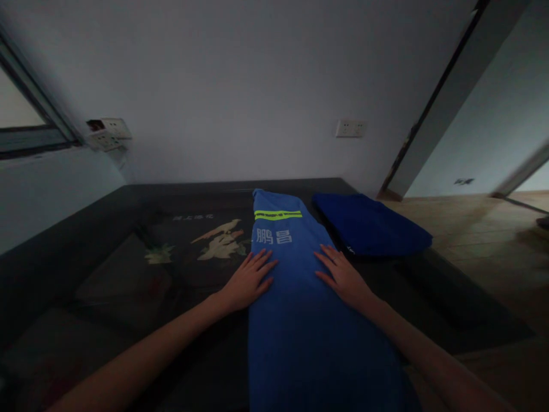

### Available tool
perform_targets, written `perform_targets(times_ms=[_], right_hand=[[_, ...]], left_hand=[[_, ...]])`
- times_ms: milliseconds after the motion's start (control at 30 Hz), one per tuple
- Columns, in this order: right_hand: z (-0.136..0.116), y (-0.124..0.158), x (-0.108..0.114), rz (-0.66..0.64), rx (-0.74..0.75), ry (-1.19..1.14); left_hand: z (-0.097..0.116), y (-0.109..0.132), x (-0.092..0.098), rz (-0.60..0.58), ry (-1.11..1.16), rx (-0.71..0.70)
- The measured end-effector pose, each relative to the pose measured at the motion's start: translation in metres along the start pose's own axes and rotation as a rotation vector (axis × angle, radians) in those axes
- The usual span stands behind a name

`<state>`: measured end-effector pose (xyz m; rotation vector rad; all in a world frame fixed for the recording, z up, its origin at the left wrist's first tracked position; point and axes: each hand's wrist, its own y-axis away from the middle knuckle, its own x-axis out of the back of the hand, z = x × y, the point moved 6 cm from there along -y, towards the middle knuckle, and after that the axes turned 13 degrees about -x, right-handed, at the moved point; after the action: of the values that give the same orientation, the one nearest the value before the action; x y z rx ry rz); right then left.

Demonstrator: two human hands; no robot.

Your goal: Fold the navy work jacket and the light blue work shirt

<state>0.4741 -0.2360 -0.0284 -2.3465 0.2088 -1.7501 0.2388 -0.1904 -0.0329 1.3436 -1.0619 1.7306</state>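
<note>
A blue garment (295,320), folded into a long strip, lies on the dark table (184,343) and runs from near the wall down past the bottom of the view. Across its far part go a yellow-green stripe and white printed characters. My left hand (251,277) rests flat on its left edge, fingers spread. On the right edge lies my right hand (341,274), also flat with fingers apart and a ring on one finger. Both hands press on the cloth without gripping it. The garment's near end is dim and cut off by the frame.
A folded dark blue cloth (373,226) lies to the right of the garment. The tabletop bears a bird-and-flower picture (221,243). Behind the table stands a pale wall with a socket (350,128). Wooden floor (472,229) shows beyond the table's right edge.
</note>
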Motion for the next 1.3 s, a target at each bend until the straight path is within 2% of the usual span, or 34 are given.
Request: perform_targets(times_ms=[133,267,400,533,633,733,833,933,1100,1300], right_hand=[[0.019,-0.007,-0.026,-0.033,-0.022,0.045],[0.027,-0.005,-0.036,-0.055,-0.026,0.037],[0.029,-0.004,-0.034,-0.112,-0.058,0.029],[0.025,-0.013,-0.019,-0.101,-0.073,0.013],[0.012,-0.039,-0.005,-0.048,-0.056,0.023],[-0.006,-0.085,-0.004,-0.011,0.000,0.023],[-0.010,-0.137,-0.019,0.019,-0.031,0.082],[0.002,-0.171,-0.044,-0.023,-0.122,0.160],[0.022,-0.180,-0.071,-0.055,-0.165,0.209],[0.028,-0.175,-0.078,-0.029,-0.176,0.190]], left_hand=[[-0.025,-0.005,-0.016,-0.028,-0.025,0.005],[-0.026,-0.002,-0.022,-0.058,-0.006,-0.003],[-0.028,-0.004,-0.012,-0.057,0.064,0.011],[-0.057,-0.025,0.007,0.067,0.027,0.051],[-0.094,-0.056,0.011,0.123,-0.063,0.086],[-0.131,-0.087,0.004,0.128,-0.106,0.166],[-0.152,-0.107,-0.008,0.125,-0.105,0.211],[-0.159,-0.112,-0.021,0.108,-0.103,0.221],[-0.162,-0.110,-0.036,0.089,-0.084,0.203],[-0.170,-0.110,-0.035,0.178,-0.002,0.226]])
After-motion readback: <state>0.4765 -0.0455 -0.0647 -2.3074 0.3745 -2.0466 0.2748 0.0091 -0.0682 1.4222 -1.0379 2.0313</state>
